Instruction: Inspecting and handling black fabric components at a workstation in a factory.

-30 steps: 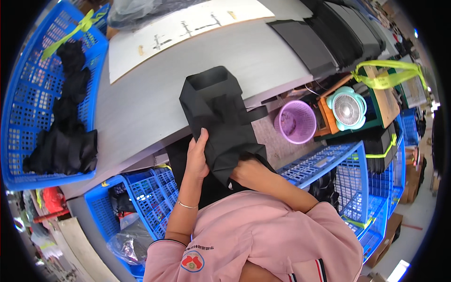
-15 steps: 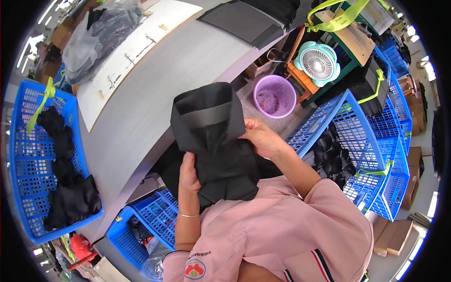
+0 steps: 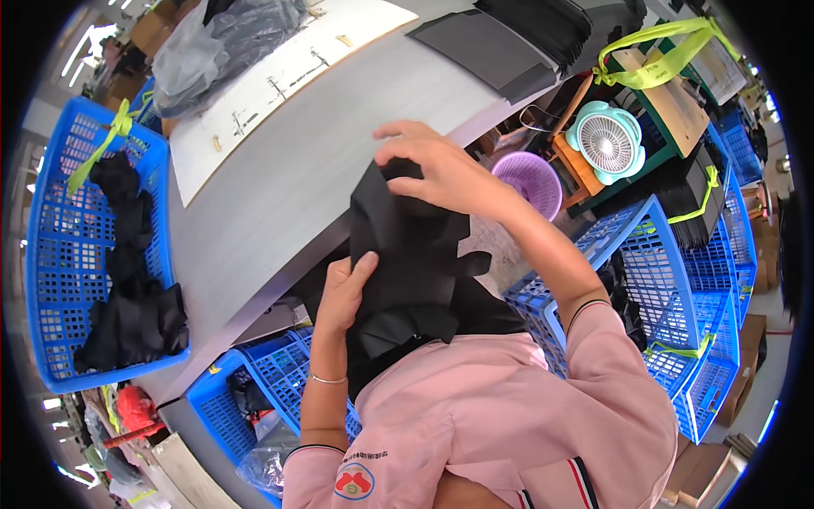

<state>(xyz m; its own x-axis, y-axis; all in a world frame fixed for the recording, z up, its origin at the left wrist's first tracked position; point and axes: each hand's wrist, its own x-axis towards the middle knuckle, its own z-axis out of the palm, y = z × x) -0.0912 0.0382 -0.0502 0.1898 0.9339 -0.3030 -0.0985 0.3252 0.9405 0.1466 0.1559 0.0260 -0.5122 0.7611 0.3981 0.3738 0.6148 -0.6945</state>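
A stiff folded piece of black sheet material rests against my front, near the worktable's edge. My left hand grips its left side, thumb lying on top. Over the upper end my right hand arches with fingers spread apart, nothing held in them; whether its fingertips touch the black piece is hard to tell. A small tab of the material sticks out on the right. More black material lies beneath, across my lap.
The grey worktable bears a white board and stacked black sheets. Blue baskets stand at left, below the table and at right. A purple bin and a mint fan are beyond.
My right hand has let go of the black piece's right side and risen over its upper end, fingers spreading. The piece's wide opened top has folded narrower. My left hand still grips it.
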